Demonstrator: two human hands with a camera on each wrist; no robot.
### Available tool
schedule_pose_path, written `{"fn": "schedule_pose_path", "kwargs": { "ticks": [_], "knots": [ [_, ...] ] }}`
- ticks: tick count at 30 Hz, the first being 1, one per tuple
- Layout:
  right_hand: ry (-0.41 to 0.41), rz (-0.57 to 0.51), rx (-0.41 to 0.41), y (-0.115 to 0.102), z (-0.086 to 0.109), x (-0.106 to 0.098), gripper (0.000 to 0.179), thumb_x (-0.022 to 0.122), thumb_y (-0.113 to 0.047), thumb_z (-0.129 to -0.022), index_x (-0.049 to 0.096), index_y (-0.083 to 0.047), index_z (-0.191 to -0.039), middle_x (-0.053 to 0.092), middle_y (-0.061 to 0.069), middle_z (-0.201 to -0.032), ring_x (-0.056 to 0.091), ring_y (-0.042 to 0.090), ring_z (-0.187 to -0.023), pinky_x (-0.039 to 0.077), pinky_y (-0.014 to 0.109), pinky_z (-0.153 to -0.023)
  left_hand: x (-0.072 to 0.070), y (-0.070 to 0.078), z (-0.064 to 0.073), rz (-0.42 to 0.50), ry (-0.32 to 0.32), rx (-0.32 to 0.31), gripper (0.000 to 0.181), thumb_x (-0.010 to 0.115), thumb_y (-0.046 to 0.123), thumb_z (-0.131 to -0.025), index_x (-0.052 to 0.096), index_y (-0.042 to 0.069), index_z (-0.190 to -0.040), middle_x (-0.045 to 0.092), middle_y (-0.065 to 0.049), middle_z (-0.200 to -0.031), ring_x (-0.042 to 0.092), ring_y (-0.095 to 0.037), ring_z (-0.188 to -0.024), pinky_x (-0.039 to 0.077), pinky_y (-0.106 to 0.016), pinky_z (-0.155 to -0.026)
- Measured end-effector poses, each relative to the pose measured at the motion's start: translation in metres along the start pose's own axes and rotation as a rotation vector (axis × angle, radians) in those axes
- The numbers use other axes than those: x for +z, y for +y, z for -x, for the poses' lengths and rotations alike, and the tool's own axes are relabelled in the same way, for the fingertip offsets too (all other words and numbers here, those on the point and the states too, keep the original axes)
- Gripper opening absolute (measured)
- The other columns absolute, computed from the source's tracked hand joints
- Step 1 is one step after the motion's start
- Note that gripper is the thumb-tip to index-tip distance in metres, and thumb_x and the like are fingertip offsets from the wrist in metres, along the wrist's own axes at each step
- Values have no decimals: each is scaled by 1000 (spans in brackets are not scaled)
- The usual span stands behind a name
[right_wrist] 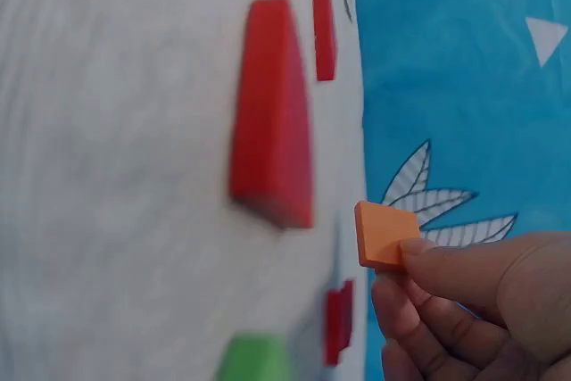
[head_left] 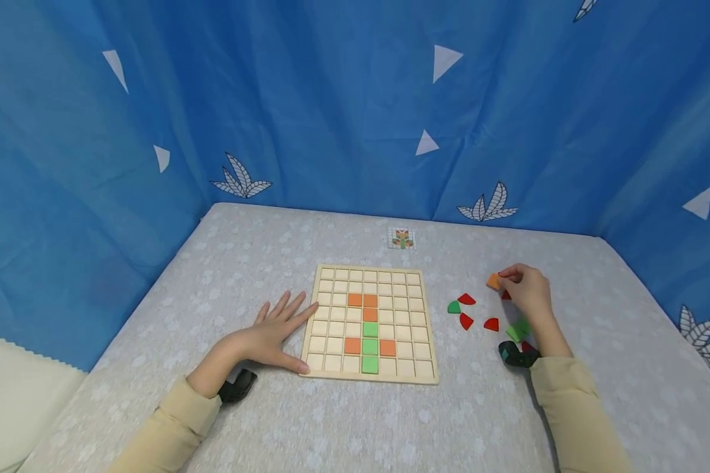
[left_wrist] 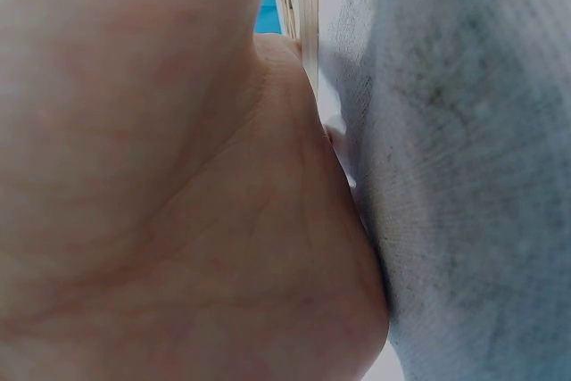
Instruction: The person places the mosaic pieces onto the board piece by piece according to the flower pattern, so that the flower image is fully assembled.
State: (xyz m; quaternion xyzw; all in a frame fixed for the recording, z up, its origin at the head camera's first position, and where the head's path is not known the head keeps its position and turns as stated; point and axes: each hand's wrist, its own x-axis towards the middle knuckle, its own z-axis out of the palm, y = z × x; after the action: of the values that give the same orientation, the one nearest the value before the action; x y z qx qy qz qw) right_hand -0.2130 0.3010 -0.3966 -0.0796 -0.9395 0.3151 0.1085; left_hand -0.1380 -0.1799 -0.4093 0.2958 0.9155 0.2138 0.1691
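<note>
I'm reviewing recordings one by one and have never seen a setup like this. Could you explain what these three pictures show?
There's no robot here: a person works with two bare hands, wearing a camera on the head and one on each wrist. The widest picture is the head view, looking down at the table. The left wrist picture is mostly skin and cloth, with a sliver of the board's edge; the right wrist picture shows the other hand close up.

On the table lie a wooden grid board with orange squares and green squares in some cells, a small pattern card beyond it, and loose red pieces and green pieces to the right.

The left hand rests spread at the board's left edge. The right hand pinches an orange square piece.
</note>
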Motion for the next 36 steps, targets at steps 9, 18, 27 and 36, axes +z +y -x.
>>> {"fn": "schedule_pose_path", "kwargs": {
  "ticks": [9, 18, 27, 36],
  "knots": [
    [-37, -192, -181, -4, -11, 29, 15, 67, -20, -89, 66, -7, -95, 66, 9, -83, 63, 21, -70, 50, 26, -51, 4, 1, 2, 7, 0, 4, 109, 70, 61, -72, 14, 10, -151, -3, -19, -154, -12, -40, -136, -7, -62, -101],
    [-256, -431, -165, -76, 16, 42, 19, 64, -16, -91, 64, 1, -101, 66, 13, -90, 64, 29, -81, 53, 41, -74, 3, -1, 1, 3, 6, 6, 110, 69, 63, -72, 14, 11, -152, -3, -19, -154, -13, -39, -136, -8, -62, -101],
    [-507, -604, -191, -105, 33, 71, 16, 58, 0, -92, 61, 11, -103, 64, 18, -88, 63, 36, -83, 53, 39, -73, 1, -1, 0, -1, 9, 9, 110, 69, 62, -72, 14, 11, -152, -4, -19, -154, -13, -40, -136, -8, -62, -101],
    [-626, -569, -182, -106, 32, 92, 10, 54, 7, -92, 62, 9, -98, 63, 15, -82, 65, 25, -74, 54, 34, -68, 2, -1, -1, -14, 1, 5, 110, 69, 63, -72, 13, 12, -152, -4, -18, -154, -13, -39, -136, -7, -62, -101]
  ]
}}
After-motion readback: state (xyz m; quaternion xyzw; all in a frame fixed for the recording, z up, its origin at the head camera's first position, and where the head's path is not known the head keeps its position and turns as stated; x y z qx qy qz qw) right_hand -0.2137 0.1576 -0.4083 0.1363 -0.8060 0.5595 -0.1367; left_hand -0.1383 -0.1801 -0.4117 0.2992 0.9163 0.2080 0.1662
